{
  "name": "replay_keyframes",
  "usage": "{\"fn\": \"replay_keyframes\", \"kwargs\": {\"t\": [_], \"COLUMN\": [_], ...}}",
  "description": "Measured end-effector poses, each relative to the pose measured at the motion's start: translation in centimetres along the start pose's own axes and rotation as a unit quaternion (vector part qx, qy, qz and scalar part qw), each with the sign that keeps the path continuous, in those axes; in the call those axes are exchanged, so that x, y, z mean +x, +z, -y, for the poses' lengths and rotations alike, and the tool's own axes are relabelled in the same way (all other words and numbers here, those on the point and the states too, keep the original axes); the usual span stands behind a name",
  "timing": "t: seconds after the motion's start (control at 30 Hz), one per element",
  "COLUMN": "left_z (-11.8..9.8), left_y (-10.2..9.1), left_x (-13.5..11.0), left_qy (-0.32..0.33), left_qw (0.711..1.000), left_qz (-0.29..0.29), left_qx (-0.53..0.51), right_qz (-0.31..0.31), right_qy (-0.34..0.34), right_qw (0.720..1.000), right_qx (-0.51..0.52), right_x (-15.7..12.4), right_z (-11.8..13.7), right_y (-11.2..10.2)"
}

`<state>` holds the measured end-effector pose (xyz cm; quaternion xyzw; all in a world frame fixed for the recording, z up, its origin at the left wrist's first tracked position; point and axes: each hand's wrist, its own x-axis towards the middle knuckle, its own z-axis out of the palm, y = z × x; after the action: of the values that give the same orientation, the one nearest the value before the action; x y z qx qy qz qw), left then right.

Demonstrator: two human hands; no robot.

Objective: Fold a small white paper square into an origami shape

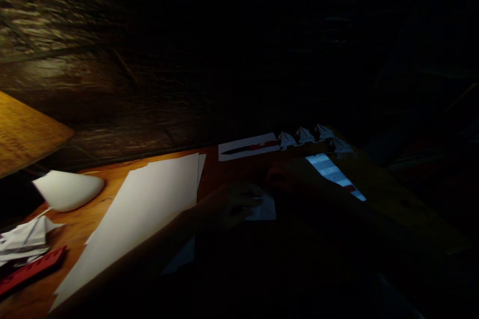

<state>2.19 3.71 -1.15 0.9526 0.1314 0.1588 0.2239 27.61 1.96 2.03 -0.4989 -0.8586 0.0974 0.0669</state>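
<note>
Dimly lit, a person's two bare hands work low over a wooden tabletop [210,172], most of the light falling at the left. The left hand [238,204] lies with its fingers loosely bent upon a small piece of white paper [267,210] at the middle of the tabletop; whether it pinches the paper or only presses it, one cannot tell. The right hand [282,176], deep in shadow, sits just beyond the paper with its fingers seemingly curled; whether it has hold of anything cannot be told.

Beyond the hands, a knife [258,146] with a red handle rests on a white strip [224,155], beside four peaked, folded papers [305,135]. A phone [330,170] glows near the right forearm, which partly covers it. To the left, large white sheets [160,194] lie overlapped beneath the left forearm. Farther left are a rounded white object [73,190], more folded paper [30,235] and a red bar [35,270] with notches, before a rough, dark wall [75,67].
</note>
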Motion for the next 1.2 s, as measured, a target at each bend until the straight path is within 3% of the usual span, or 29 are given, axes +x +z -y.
{"fn": "replay_keyframes", "kwargs": {"t": [0.5, 0.77, 1.2], "left_z": [0.7, 1.1, 1.1], "left_y": [-0.3, -0.9, -1.3], "left_x": [-0.1, -0.3, -0.6], "left_qy": [0.013, 0.024, 0.024], "left_qw": [0.999, 0.997, 0.996], "left_qz": [-0.004, 0.035, 0.050], "left_qx": [-0.031, -0.060, -0.074], "right_qz": [0.007, 0.010, 0.021], "right_qy": [-0.033, -0.032, -0.039], "right_qw": [0.999, 0.999, 0.999], "right_qx": [0.023, 0.026, 0.028], "right_x": [0.1, 0.0, 0.2], "right_z": [-0.3, -0.4, -0.5], "right_y": [0.3, 0.3, 0.3]}}
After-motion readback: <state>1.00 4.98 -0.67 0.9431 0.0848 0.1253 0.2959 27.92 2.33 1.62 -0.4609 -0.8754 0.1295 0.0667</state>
